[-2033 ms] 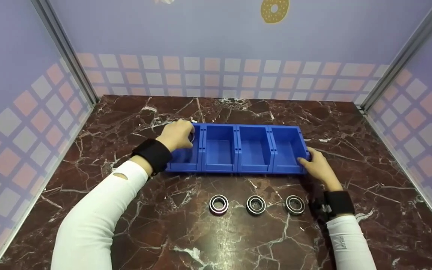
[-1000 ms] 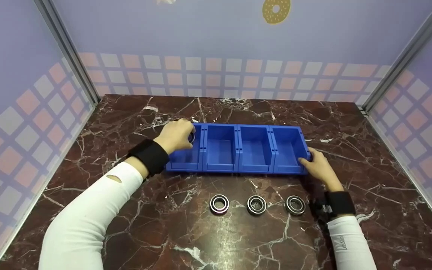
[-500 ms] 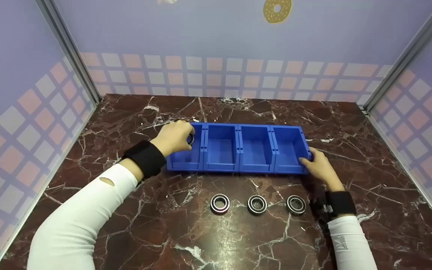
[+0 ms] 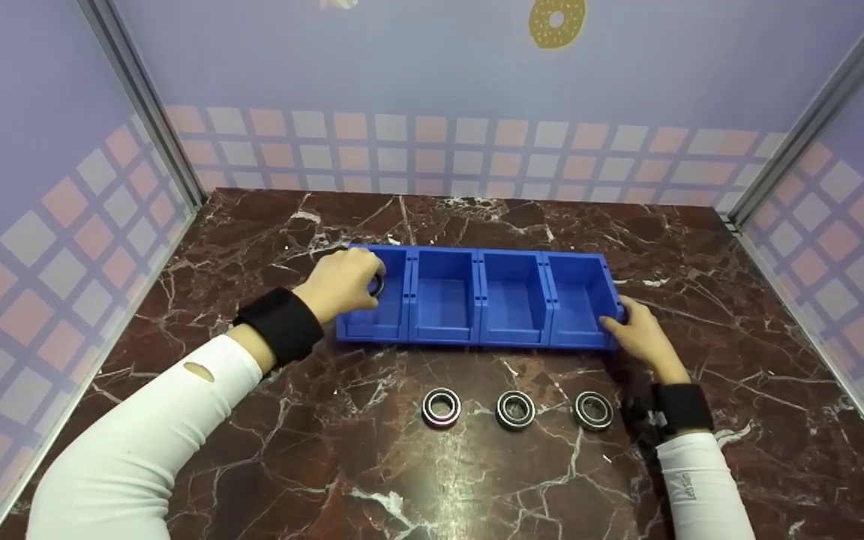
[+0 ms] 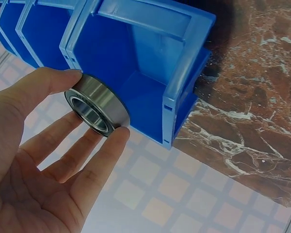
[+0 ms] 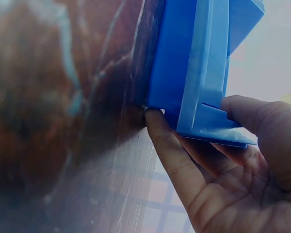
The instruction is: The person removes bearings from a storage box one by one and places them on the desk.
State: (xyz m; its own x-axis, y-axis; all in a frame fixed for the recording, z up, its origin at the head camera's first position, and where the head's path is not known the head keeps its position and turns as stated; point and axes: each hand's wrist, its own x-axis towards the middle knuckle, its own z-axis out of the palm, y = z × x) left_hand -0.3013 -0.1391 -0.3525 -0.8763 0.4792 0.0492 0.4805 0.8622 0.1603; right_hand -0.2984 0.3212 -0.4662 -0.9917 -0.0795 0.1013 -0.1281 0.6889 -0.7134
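Note:
My left hand (image 4: 342, 283) pinches a steel ball bearing (image 5: 101, 104) between thumb and fingertips, above the leftmost compartment of a blue storage bin (image 4: 443, 334). In the left wrist view the bearing is tilted, its bore turned toward the palm. At the other end of the bin, my right hand (image 4: 640, 334) grips the right side wall, thumb on the rim and fingers outside, as the right wrist view shows. In front of the bin lie three more bearings in a row: a left one (image 4: 441, 408), a middle one (image 4: 515, 410) and a right one (image 4: 593, 411).
The bin stands on a dark red marbled tabletop (image 4: 289, 450). A lilac wall with pink and white squares (image 4: 469, 150) closes off the back, and similar panels rise at the left (image 4: 49, 247) and right (image 4: 844, 217).
Holding the bearing, my left hand has shifted slightly left and toward me over the leftmost compartment. My right hand keeps its grip on the bin, and the three bearings lie where they were.

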